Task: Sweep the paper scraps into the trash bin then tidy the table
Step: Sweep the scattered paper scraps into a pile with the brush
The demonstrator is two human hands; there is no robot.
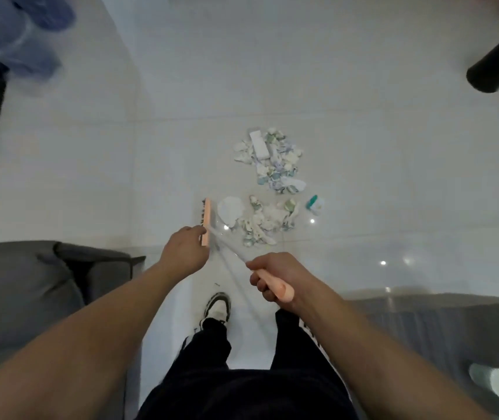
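Crumpled paper scraps lie on the pale tiled floor in two heaps: a far heap [272,160] and a near heap [262,221]. A small teal and white scrap [315,204] sits apart to the right. A broom with a peach-coloured head [206,221] stands just left of the near heap, its shaft blurred by motion. My right hand [275,277] is shut on the peach grip at the broom's top end. My left hand [186,251] holds the shaft lower down, close to the head. No trash bin is in view.
A grey sofa [30,286] fills the left foreground. A grey surface [442,322] with round pale objects [492,380] is at the lower right. A black cylindrical object [497,68] is at the upper right, blue bottles [14,28] at the upper left. My shoe [218,307] stands behind the broom.
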